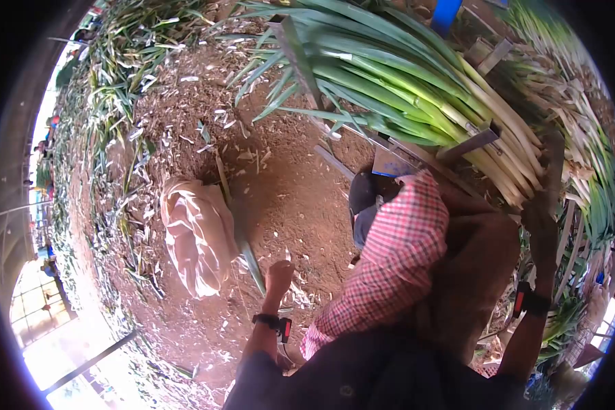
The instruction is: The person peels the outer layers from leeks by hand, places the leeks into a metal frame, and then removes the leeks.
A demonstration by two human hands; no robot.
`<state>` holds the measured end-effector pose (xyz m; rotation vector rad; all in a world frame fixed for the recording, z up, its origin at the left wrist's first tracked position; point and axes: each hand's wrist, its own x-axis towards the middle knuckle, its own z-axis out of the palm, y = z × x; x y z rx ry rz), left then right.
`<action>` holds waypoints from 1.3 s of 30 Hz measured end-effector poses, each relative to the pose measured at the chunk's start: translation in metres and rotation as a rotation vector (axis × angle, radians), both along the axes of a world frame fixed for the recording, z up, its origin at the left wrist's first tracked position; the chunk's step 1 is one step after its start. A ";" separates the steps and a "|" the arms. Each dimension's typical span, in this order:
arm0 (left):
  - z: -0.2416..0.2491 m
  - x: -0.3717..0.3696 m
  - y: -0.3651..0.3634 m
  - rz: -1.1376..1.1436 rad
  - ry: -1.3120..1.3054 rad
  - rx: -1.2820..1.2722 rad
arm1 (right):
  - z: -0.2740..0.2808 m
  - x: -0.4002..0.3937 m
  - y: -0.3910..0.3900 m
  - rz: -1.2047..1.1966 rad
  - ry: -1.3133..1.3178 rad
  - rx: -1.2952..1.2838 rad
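My left hand is closed in a loose fist above the dirt floor, beside the green end of a single long leek. Whatever its fingers hold, if anything, does not show. A pale cloth bag slumps on the ground left of that leek. On the right, my right hand reaches in shadow to the white root ends of a big bunch of leeks. Its fingers are too dark to make out. The bunch lies across a metal rack, green leaves pointing up and left. Both wrists wear dark bands.
Red checked cloth covers part of my lap. A dark shoe shows near the rack's blue panel. More leeks are piled at the far right. Cut leaves and scraps litter the ground at left.
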<state>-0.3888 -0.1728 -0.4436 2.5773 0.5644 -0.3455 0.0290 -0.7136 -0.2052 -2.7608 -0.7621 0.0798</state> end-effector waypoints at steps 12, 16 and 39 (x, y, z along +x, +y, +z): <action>0.265 0.169 -0.035 0.283 -0.884 -0.433 | 0.006 -0.017 0.223 0.513 0.507 -0.187; 0.271 0.195 -0.051 -0.160 -0.705 -0.029 | -0.105 -0.016 0.233 0.446 0.638 -0.350; 0.256 0.253 0.050 -0.073 -0.061 -0.160 | -0.228 -0.051 0.268 -0.095 0.871 -0.255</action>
